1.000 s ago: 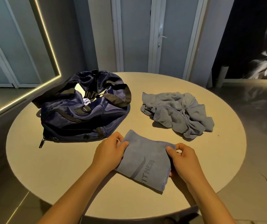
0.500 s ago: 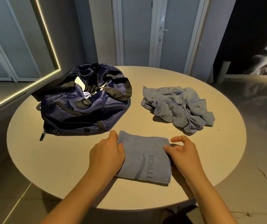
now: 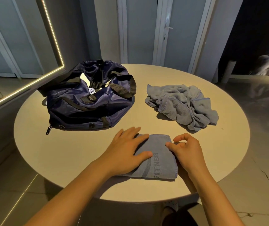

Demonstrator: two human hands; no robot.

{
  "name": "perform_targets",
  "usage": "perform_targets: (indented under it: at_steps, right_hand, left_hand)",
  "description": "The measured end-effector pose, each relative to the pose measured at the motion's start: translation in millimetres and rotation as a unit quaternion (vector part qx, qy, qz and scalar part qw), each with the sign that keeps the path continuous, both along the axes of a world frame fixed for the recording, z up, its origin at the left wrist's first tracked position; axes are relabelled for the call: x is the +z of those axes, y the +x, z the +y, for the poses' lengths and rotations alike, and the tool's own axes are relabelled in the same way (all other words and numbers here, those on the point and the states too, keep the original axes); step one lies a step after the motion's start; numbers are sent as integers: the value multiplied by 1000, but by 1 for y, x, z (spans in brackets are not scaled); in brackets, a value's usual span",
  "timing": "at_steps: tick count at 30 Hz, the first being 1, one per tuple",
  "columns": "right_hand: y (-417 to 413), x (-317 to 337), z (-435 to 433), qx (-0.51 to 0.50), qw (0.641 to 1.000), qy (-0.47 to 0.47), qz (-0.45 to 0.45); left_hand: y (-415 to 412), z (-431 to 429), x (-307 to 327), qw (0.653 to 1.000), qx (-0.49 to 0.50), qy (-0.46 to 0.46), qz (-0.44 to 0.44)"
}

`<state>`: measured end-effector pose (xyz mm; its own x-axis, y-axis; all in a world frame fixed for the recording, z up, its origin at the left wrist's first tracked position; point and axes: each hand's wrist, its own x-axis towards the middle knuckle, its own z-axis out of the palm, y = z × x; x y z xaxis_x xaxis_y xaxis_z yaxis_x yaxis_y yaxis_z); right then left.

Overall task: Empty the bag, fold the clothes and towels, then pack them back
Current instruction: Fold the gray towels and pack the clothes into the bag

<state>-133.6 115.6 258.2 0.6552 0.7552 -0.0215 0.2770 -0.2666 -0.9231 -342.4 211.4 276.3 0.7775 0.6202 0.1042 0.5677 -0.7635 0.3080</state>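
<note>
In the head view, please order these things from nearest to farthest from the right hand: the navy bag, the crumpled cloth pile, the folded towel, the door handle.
1. folded towel: directly at the right hand, touching it.
2. crumpled cloth pile: ahead of the hand, on the right.
3. navy bag: ahead, far to the left.
4. door handle: on the door at the back.

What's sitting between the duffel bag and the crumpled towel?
Nothing: in the head view only bare tabletop separates the duffel bag from the crumpled towel.
</note>
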Motion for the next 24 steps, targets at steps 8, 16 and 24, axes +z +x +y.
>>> perform_targets:
  at_steps: [8, 16, 24]
  right_hand:
    - [-19, 7, -28, 41, 983, 175, -34]
    - [-23, -4, -23, 238, 898, 66, -363]
    - [-15, -25, -34, 71, 925, 15, -372]
  left_hand:
    - [6, 10, -15, 991, 102, -37, 73]
    - [10, 15, -16, 991, 116, -24, 65]
    - [-44, -17, -12, 992, -25, 64, -104]
